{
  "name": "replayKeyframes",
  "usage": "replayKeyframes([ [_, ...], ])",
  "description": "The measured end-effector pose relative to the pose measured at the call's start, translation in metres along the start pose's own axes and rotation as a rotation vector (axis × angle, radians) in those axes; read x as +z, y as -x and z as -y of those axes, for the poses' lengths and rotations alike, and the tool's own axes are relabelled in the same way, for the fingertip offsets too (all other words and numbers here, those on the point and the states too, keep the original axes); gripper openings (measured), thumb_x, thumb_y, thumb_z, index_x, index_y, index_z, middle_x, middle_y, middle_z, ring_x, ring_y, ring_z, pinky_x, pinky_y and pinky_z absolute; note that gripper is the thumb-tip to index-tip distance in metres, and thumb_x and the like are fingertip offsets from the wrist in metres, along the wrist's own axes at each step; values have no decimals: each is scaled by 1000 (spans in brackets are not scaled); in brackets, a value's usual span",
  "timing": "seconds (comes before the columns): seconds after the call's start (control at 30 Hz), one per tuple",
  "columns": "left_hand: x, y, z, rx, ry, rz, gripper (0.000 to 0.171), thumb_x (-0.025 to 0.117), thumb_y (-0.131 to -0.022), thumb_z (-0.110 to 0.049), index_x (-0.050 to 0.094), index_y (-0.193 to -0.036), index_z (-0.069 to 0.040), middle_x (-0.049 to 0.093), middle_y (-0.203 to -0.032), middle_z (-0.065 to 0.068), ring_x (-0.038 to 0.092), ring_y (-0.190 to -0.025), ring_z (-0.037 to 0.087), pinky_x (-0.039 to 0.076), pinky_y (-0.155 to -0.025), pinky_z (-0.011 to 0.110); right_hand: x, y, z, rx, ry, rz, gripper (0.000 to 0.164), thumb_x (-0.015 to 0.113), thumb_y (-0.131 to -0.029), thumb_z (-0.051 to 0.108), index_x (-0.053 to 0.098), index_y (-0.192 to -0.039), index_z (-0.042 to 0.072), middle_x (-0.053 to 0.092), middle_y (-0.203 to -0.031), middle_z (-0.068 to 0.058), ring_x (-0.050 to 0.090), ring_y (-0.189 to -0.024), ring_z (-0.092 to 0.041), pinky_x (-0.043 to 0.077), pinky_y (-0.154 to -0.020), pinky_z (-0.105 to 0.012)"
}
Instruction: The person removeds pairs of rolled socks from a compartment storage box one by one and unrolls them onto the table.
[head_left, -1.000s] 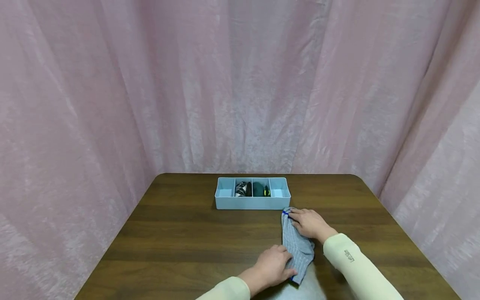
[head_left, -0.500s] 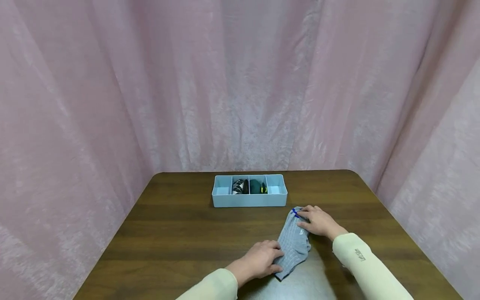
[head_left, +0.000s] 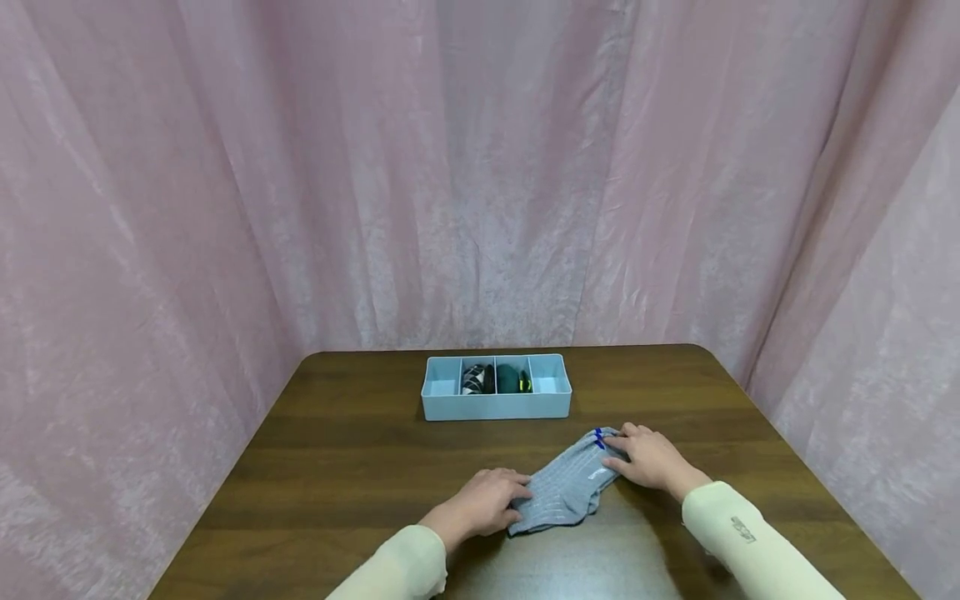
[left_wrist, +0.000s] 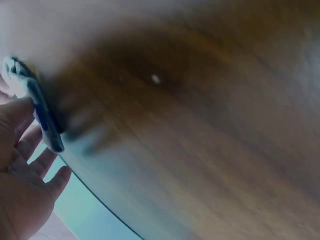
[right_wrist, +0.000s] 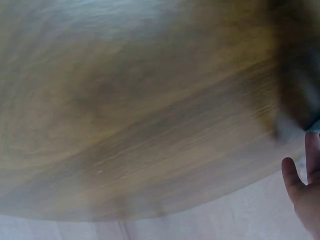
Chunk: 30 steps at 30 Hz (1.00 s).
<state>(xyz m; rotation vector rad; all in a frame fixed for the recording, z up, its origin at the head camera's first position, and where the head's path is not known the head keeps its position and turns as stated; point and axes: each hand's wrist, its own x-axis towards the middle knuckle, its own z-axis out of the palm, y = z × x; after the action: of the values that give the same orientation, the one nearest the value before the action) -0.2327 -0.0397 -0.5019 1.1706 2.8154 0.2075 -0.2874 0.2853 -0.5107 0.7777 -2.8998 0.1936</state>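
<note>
A grey ribbed sock (head_left: 562,490) with blue stripes at its far right end lies slantwise between the two hands in the head view. At its lower left end the left hand (head_left: 483,502) pinches the cloth, fingers on top and thumb at the near edge. The left wrist view shows the thumb (left_wrist: 19,111) against the cloth and the other fingers spread. By the blue stripes, the right hand (head_left: 651,458) holds the opposite end between thumb and fingers. Only part of the right hand and a sliver of cloth appear in the right wrist view.
Beyond the sock stands a light blue divided box (head_left: 495,407) on the wooden table (head_left: 337,475). A checkered rolled item (head_left: 476,379) and a dark green one (head_left: 507,379) sit in its middle compartments. Pink curtains (head_left: 480,167) hang behind the table.
The sock has swung from nearly upright in the view to a slant, its near end moving left with the left hand. The right hand has shifted slightly right with the other end.
</note>
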Motion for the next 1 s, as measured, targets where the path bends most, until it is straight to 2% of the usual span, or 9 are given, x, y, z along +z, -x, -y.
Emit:
replayKeyframes([
  [0.1,-1,1,5,-22,-8,-8,36,73,-91,-18,70,-126,-21,57,-140,-3,50,-130,15,44,-102,39,-3,3,0,3,-29,3,41,68,-92,38,73,-119,6,60,-96,-7,58,-81,-22,50,-72,-45],
  [0.2,-1,2,5,-32,14,-32,33,72,-91,-15,71,-124,-20,58,-139,0,51,-129,16,45,-101,40,-4,3,2,5,-82,-64,32,71,-91,30,75,-113,7,60,-93,-3,57,-76,-17,50,-68,-39],
  [0.27,-1,1,3,-39,52,-64,31,71,-91,-15,72,-122,-17,59,-137,3,52,-128,19,45,-102,40,-5,1,2,-10,-113,-137,26,73,-90,23,75,-111,8,63,-98,-5,61,-81,-20,52,-72,-41],
  [0.37,2,-1,-2,-57,100,-134,29,70,-92,-20,72,-120,-12,61,-131,7,56,-122,22,46,-100,40,-5,-2,4,-62,-124,-213,29,75,-88,16,74,-114,6,65,-114,-13,64,-102,-31,52,-85,-49],
  [0.43,4,-3,-6,-72,92,-176,30,71,-92,-25,72,-119,-10,63,-125,7,58,-115,22,47,-98,38,-5,-3,4,-104,-127,-195,32,74,-88,15,72,-118,3,63,-124,-18,61,-112,-36,49,-92,-53],
  [0.5,6,-4,-10,-88,43,-197,32,72,-91,-29,73,-115,-9,64,-117,6,59,-108,20,49,-94,35,-4,-3,4,-127,-121,-129,37,73,-89,16,69,-122,1,60,-131,-20,58,-118,-39,47,-95,-55],
  [0.67,9,-5,-16,-121,-57,-178,32,74,-89,-33,74,-109,-9,63,-110,4,57,-101,18,50,-87,30,-3,-1,3,-111,-123,26,43,69,-93,23,64,-127,-3,58,-134,-23,58,-119,-42,47,-95,-56],
  [0.87,8,-6,-3,-127,-49,-134,36,73,-90,-36,73,-116,-10,62,-118,3,56,-107,17,50,-89,30,-3,4,2,-59,-135,39,47,69,-94,30,65,-127,-4,60,-131,-22,58,-117,-42,46,-95,-56],
  [1.0,9,-7,10,-127,-58,-109,39,71,-91,-38,71,-122,-14,61,-127,1,55,-115,18,48,-94,36,-3,11,2,-7,-119,53,51,67,-94,38,65,-128,0,60,-130,-19,58,-117,-40,46,-95,-57],
])
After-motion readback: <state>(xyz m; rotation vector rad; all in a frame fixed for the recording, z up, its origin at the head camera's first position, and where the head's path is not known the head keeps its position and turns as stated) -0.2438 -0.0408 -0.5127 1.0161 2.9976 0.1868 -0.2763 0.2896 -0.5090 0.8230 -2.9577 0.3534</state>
